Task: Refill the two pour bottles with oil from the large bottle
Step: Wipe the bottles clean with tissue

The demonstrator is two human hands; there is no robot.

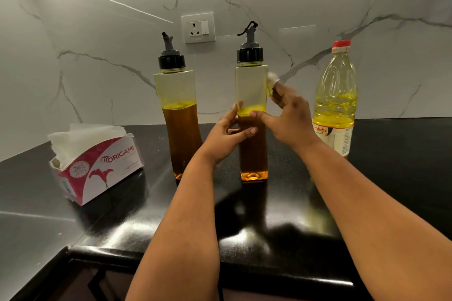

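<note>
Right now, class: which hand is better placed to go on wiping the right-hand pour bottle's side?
Right. The right hand already pinches a tissue against the pour bottle; the left hand steadies it.

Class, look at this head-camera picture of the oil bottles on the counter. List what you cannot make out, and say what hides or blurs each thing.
Head view, the only one:
- Middle of the right pour bottle: covered by the left hand and right hand.
- Tissue in the right hand: mostly hidden by the fingers.
- Large bottle label: small print too small to read, the left edge behind the right wrist.
- Tissue box: small print blurred.
</note>
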